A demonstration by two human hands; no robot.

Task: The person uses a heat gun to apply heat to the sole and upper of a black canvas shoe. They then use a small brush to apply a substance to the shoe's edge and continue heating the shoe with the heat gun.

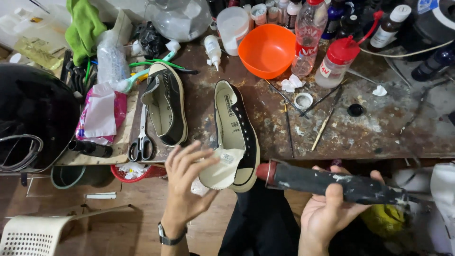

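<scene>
Single head camera, looking steeply down, close over cluttered workbench [379,128] edge.

Bare bench [379,128] beyond sneaker [234,132]

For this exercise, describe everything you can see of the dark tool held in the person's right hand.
The dark tool is a long black cylinder, smeared with pale paint or glue, with a red end and a metal band pointing at the toe of the black shoe. It lies nearly level, tilted slightly down to the right, across the right hand, whose fingers curl around its middle. Its far end is unclear.
</scene>
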